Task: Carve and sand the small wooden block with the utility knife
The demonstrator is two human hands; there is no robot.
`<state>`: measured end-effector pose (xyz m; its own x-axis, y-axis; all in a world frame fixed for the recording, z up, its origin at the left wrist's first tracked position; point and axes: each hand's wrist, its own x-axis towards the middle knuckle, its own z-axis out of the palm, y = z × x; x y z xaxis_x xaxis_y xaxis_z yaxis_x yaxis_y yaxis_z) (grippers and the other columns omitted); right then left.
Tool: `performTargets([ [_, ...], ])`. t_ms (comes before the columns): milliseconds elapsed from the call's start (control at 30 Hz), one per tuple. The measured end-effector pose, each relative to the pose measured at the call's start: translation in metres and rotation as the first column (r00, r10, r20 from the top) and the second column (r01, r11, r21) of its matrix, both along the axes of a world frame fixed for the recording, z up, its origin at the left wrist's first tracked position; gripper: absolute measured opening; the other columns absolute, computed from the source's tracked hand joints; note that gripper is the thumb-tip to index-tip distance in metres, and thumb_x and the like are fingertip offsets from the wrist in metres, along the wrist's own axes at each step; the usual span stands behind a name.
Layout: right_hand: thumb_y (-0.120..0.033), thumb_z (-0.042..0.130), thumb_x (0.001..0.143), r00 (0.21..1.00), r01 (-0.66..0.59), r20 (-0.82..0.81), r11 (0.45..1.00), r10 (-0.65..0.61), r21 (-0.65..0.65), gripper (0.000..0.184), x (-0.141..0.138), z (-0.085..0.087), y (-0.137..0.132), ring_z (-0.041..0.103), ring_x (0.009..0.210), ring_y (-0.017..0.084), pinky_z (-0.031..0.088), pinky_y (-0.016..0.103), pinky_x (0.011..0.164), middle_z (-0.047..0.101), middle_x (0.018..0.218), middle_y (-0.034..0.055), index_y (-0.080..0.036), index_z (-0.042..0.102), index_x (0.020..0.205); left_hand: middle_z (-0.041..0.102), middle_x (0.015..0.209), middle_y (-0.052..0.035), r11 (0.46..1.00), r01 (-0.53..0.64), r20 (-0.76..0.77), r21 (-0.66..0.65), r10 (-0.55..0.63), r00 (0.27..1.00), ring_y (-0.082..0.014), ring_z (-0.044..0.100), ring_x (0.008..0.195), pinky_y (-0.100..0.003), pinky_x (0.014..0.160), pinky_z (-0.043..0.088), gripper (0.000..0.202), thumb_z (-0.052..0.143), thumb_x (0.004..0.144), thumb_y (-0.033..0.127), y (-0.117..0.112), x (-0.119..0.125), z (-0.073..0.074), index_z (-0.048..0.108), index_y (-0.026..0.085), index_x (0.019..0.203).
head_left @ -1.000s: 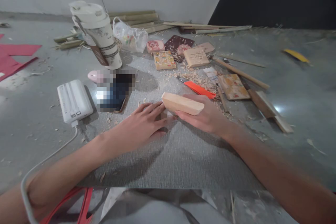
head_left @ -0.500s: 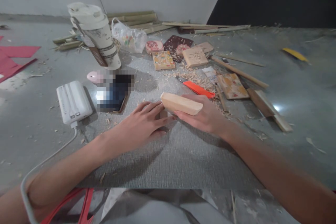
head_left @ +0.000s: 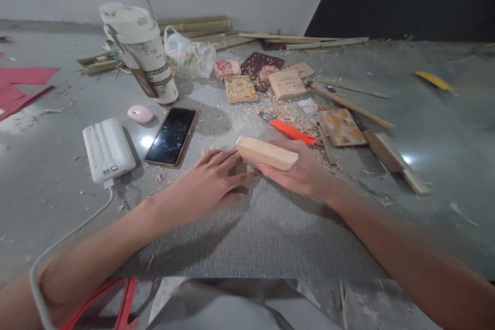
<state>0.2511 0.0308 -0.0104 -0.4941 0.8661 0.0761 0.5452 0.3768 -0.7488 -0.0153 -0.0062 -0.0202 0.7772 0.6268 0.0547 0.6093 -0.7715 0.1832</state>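
Note:
My right hand [head_left: 305, 170] is closed around a pale wooden block [head_left: 266, 153], which it holds tilted on edge above the grey textured mat [head_left: 270, 237]. My left hand [head_left: 212, 178] lies palm down with its fingers stretched out, fingertips at the block's left end and lower edge. What is under the left fingers is partly hidden. Just beyond the block is an orange-handled cutting tool [head_left: 293, 131] among curled wood shavings [head_left: 266, 111]. Left of the hands a phone [head_left: 172, 136] lies face up.
A white power bank [head_left: 109, 149] with a cable, a pink egg-shaped item [head_left: 140, 113] and a tall lidded cup [head_left: 143, 56] stand left. Behind are a plastic bag [head_left: 191, 56], carved blocks [head_left: 286, 84] and bamboo sticks [head_left: 201, 26]. A broad-bladed knife [head_left: 382, 150] lies right.

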Motion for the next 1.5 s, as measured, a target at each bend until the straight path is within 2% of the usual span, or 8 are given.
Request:
performTargets([
  [400, -0.04, 0.076, 0.1, 1.0, -0.018, -0.007, 1.0, 0.018, -0.005, 0.02, 0.001, 0.001, 0.002, 0.079, 0.09, 0.025, 0.06, 0.037, 0.077, 0.085, 0.105, 0.003, -0.028, 0.081, 0.115, 0.057, 0.164, -0.0176, 1.0, 0.005, -0.048, 0.01, -0.005, 0.999, -0.0415, 0.049, 0.159, -0.062, 0.125, 0.044, 0.053, 0.064, 0.114, 0.04, 0.0, 0.001, 0.002, 0.057, 0.032, 0.165],
  [600, -0.042, 0.078, 0.098, 0.995, 0.083, 0.044, 0.995, -0.085, 0.061, 0.028, 0.002, -0.007, 0.002, 0.08, 0.098, 0.03, 0.062, 0.041, 0.077, 0.086, 0.114, 0.0064, -0.03, 0.079, 0.124, 0.053, 0.168, -0.0184, 1.0, 0.006, -0.048, 0.011, -0.005, 0.999, -0.0412, 0.047, 0.16, -0.062, 0.127, 0.042, 0.052, 0.064, 0.114, 0.04, 0.0, 0.001, 0.001, 0.058, 0.033, 0.165],
  [767, -0.043, 0.078, 0.099, 0.999, 0.021, 0.034, 0.999, -0.023, 0.04, 0.021, 0.003, -0.01, 0.0, 0.081, 0.089, 0.028, 0.063, 0.039, 0.074, 0.086, 0.103, 0.004, -0.03, 0.082, 0.114, 0.06, 0.162, -0.0161, 1.0, -0.002, -0.03, -0.023, 0.001, 1.0, -0.0398, 0.052, 0.155, -0.06, 0.125, 0.044, 0.049, 0.064, 0.114, 0.042, 0.001, 0.0, 0.002, 0.061, 0.032, 0.162],
  [933, -0.042, 0.078, 0.099, 0.996, 0.088, -0.039, 0.995, -0.086, 0.051, 0.032, 0.007, -0.01, 0.004, 0.081, 0.109, 0.033, 0.067, 0.046, 0.091, 0.086, 0.116, 0.0069, -0.028, 0.081, 0.128, 0.047, 0.175, -0.0157, 1.0, 0.008, -0.002, -0.011, -0.008, 1.0, -0.0396, 0.044, 0.163, -0.06, 0.129, 0.039, 0.05, 0.06, 0.116, 0.044, 0.001, -0.002, -0.001, 0.057, 0.035, 0.165],
  [1100, -0.043, 0.078, 0.1, 0.997, -0.006, -0.071, 1.0, 0.005, -0.014, 0.034, 0.007, -0.011, 0.004, 0.082, 0.111, 0.032, 0.067, 0.047, 0.097, 0.086, 0.122, 0.005, -0.031, 0.081, 0.131, 0.054, 0.17, -0.0144, 0.999, 0.009, 0.022, -0.043, -0.008, 1.0, -0.0393, 0.046, 0.161, -0.059, 0.128, 0.039, 0.05, 0.062, 0.114, 0.05, 0.002, -0.004, -0.005, 0.06, 0.036, 0.162],
  [1200, -0.044, 0.08, 0.099, 0.988, 0.076, -0.138, 0.997, -0.073, 0.013, 0.041, 0.004, -0.008, 0.004, 0.079, 0.119, 0.033, 0.066, 0.049, 0.102, 0.084, 0.129, 0.0069, -0.029, 0.079, 0.137, 0.047, 0.176, -0.0161, 1.0, 0.003, 0.039, -0.027, -0.002, 0.999, -0.0408, 0.045, 0.162, -0.061, 0.129, 0.037, 0.05, 0.058, 0.115, 0.051, 0.003, -0.003, -0.005, 0.06, 0.035, 0.163],
  [1367, -0.041, 0.078, 0.099, 0.993, -0.017, -0.119, 1.0, 0.015, -0.017, 0.033, 0.001, -0.006, 0.001, 0.082, 0.106, 0.03, 0.068, 0.047, 0.097, 0.086, 0.116, 0.0057, -0.029, 0.082, 0.129, 0.058, 0.165, -0.0155, 0.999, 0.013, 0.009, -0.039, -0.013, 1.0, -0.0397, 0.05, 0.157, -0.06, 0.126, 0.04, 0.048, 0.062, 0.114, 0.048, 0.003, -0.002, -0.004, 0.062, 0.036, 0.161],
  [1500, -0.04, 0.081, 0.097, 0.985, 0.075, -0.157, 0.997, -0.076, -0.014, 0.035, -0.001, -0.007, 0.0, 0.081, 0.109, 0.032, 0.068, 0.048, 0.096, 0.086, 0.117, 0.0072, -0.027, 0.082, 0.13, 0.053, 0.17, -0.0173, 1.0, -0.002, 0.022, -0.02, 0.002, 1.0, -0.0408, 0.047, 0.159, -0.062, 0.127, 0.038, 0.047, 0.06, 0.115, 0.046, 0.002, -0.001, -0.004, 0.063, 0.035, 0.161],
])
